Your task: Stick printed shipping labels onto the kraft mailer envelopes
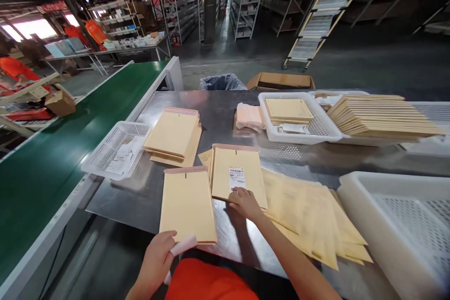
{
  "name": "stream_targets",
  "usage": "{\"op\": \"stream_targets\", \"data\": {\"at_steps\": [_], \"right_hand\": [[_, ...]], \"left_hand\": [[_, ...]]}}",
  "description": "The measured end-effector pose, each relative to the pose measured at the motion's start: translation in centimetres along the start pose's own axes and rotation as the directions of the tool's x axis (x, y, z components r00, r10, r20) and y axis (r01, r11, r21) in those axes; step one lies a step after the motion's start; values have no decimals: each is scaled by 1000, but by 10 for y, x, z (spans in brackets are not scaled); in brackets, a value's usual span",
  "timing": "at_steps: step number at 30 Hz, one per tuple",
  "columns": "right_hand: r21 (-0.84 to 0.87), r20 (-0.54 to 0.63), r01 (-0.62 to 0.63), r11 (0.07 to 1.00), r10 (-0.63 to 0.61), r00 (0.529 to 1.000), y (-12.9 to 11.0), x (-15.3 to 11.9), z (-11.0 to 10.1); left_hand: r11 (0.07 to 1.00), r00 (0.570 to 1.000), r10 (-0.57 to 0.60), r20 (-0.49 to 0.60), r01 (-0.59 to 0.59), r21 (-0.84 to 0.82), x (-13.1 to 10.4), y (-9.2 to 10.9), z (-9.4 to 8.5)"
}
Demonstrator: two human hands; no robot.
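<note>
Okay, far left, the perforated white basket [94, 159] sits by the belt, then a stack of kraft mailers [172, 131]: stiffish, slightly padded, likely to slide on each other, so you want both long edges. Your left hand [156, 260] pinches a curled paper strip [184, 244] at the lower left corner of the near mailer [188, 206], which lies flat on the metal table [144, 199]. The strip looks thin, limp, maybe clingy. The mailer looks light and bendy; best hold is a side edge, clear of the flap. Right of it, the labeled mailer [223, 164] tops a small pile; your right hand [246, 202] lies on it, fingers close together at the label's bottom edge, can't tell if pinching. Fanned mailers [302, 211] further right look softer and slippery; support them underneath.
</note>
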State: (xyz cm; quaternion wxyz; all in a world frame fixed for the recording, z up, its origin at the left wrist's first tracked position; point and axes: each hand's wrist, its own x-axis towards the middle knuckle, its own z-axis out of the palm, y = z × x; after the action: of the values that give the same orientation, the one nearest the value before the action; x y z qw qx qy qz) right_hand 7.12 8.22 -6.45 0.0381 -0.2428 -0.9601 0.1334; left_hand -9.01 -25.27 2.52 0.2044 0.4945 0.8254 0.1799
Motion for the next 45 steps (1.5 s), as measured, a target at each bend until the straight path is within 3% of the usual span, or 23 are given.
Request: {"op": "stream_targets", "data": {"at_steps": [2,3,4,6,9,11,12,13,14,15,17,18,20,22,24,25,28,30,33,36,38,42,45], "right_hand": [[193,-1,71,979,-73,997,-35,-8,-6],[373,16,136,918,-152,988,-57,-13,-11],[589,33,187,786,-254,967,-82,-17,-16],[879,86,134,458,-428,900,-130,-26,-23],[959,123,-22,283,-345,930,-184,-39,-28],[976,135,-89,199,-232,963,-202,-44,-30],[982,145,-115,153,-209,967,-208,-46,-31],[984,155,-133,117,-199,968,-211,-47,-33],[985,159,-143,96,-195,968,-213,-49,-34],[986,159,-144,88,-197,967,-215,-50,-36],[983,173,-155,103,-197,965,-217,-53,-37],[977,184,-164,134,-162,969,-217,-54,-37],[954,147,-141,264,-2,989,-215,-56,-37],[892,-45,-35,450,166,985,-210,-55,-40],[807,-229,120,579,119,966,-204,-51,-46],[788,-239,181,589,21,971,-202,-49,-50],[849,-34,118,516,-169,985,-199,-45,-58],[884,112,-40,465,-129,985,-201,-47,-55],[877,187,-158,453,-18,982,-199,-47,-34],[800,47,-92,592,91,995,-189,-26,2],[720,-48,-74,690,155,987,-180,3,29],[593,-93,-132,795,231,969,-167,59,75],[494,-114,-133,859,216,970,-165,74,95]], "left_hand": [[996,997,54,-53,-58,-68,2,20,-30],[993,994,62,-89,-70,-100,5,28,-45],[988,989,64,-130,-81,-131,8,34,-59],[981,985,18,-170,-50,-185,16,37,-84],[978,942,-185,-279,147,-150,19,24,-109],[911,834,-396,-384,408,-53,12,14,-113],[858,778,-483,-402,512,-41,7,12,-112],[823,750,-547,-370,563,-76,2,11,-107],[815,765,-579,-282,556,-165,-3,14,-99],[812,810,-561,-170,500,-301,-8,18,-89],[730,899,-438,-14,346,-589,-13,30,-67],[663,914,-406,2,297,-687,-14,36,-56],[566,897,-443,-10,271,-779,-13,46,-39],[536,875,-484,0,297,-790,-12,50,-30],[550,894,-447,44,313,-774,-11,50,-28],[552,905,-420,66,313,-773,-12,50,-28],[510,914,-397,90,301,-806,-12,46,-23],[498,898,-433,74,307,-811,-9,41,-14],[547,873,-487,37,337,-766,-2,28,15],[576,841,-539,35,399,-714,1,7,57],[543,822,-563,89,449,-710,-3,-7,87],[494,813,-548,195,503,-709,-29,-28,133],[485,807,-528,265,543,-685,-59,-36,151]]}}
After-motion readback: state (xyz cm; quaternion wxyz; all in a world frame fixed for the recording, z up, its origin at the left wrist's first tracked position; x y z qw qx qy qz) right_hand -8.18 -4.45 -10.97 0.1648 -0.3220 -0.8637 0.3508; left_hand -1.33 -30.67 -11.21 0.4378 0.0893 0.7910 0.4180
